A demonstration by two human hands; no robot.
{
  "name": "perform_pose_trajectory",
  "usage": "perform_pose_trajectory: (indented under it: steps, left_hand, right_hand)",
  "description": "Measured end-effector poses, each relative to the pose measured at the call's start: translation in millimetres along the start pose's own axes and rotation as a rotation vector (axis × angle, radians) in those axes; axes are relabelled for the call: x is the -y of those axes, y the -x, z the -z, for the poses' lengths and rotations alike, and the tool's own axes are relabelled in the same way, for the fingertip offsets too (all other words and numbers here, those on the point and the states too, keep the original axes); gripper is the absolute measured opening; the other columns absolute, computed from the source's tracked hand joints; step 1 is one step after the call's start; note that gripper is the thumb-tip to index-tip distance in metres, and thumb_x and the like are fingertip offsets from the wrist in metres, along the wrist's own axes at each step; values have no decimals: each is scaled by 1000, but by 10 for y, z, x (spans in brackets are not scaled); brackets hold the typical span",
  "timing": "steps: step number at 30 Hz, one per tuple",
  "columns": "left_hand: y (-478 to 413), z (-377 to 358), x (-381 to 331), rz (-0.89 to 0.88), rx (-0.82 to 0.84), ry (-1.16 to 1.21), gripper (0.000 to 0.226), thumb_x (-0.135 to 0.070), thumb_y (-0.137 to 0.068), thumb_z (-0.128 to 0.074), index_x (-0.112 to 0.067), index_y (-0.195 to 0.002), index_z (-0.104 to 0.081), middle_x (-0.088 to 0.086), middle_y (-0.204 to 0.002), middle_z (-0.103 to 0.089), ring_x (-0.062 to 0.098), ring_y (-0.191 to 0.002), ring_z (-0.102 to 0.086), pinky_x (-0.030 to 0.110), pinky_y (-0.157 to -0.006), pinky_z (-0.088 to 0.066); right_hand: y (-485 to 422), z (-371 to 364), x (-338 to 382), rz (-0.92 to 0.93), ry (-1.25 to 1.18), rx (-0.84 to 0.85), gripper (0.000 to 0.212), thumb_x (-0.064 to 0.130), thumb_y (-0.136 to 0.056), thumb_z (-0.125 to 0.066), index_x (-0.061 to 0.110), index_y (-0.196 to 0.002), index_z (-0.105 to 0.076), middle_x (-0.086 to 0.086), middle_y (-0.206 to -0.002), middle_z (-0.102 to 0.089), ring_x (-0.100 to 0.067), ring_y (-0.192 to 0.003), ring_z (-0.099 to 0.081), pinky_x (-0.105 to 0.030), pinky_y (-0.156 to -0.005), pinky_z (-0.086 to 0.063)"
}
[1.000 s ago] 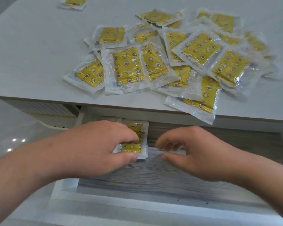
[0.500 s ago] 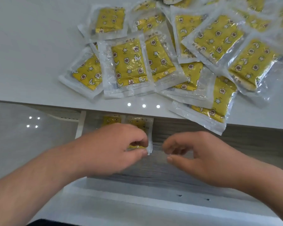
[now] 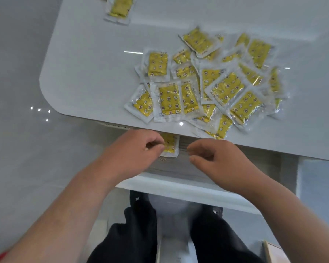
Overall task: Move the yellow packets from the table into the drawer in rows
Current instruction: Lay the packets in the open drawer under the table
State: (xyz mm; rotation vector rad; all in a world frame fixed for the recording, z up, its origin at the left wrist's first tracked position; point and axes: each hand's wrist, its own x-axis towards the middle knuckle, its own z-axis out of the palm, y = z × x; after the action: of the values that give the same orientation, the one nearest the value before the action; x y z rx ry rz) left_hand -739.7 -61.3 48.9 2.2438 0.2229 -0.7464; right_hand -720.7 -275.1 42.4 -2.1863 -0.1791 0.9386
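A heap of several yellow packets in clear wrappers lies on the white table, near its front edge. One more packet lies alone at the far edge. Below the front edge the drawer stands open, with a wood-grain bottom. A yellow packet lies flat in the drawer's back left part. My left hand pinches this packet's left edge with thumb and fingertips and hides whatever lies to its left. My right hand hovers just right of it over the drawer bottom, fingers curled and apart, holding nothing.
The table's rounded left corner borders a glossy grey floor. My legs in dark trousers are below the drawer's white front. One packet of the heap overhangs the table edge above the drawer.
The view has pulled back and tilted down, so the table's far part and my legs show. Both hands stay over the drawer's back left part, the left one still on the packet.
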Motion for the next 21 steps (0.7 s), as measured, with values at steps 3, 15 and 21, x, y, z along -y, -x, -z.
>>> perform_pose_trajectory:
  steps: [3, 15, 21]
  left_hand:
    - [212, 215, -142, 34, -33, 63, 16, -28, -90, -59, -38, -78, -64, -18, -74, -64, 0, -72, -59, 24, -68, -45]
    - [1077, 1001, -824, 48, -153, 175, 11, -24, -90, -61, -30, -83, -68, -12, -83, -69, 2, -78, -62, 22, -73, -48]
    - [1515, 1366, -947, 47, -211, 201, 11, -21, -90, -60, -28, -86, -68, -14, -75, -64, -11, -63, -54, 10, -59, -40]
  right_hand:
    - [190, 162, 265, -17, -3, -12, 21, 29, -92, -61, 28, -112, -67, 20, -95, -65, 4, -92, -61, -6, -76, -44]
    - [911, 709, 1253, -16, 0, -30, 17, 29, -93, -59, 29, -108, -66, 19, -98, -66, 1, -93, -61, -12, -75, -44]
    - [1141, 870, 1743, 4, -5, -39, 11, 26, -93, -59, 28, -101, -67, 12, -101, -69, -8, -95, -63, -26, -84, -48]
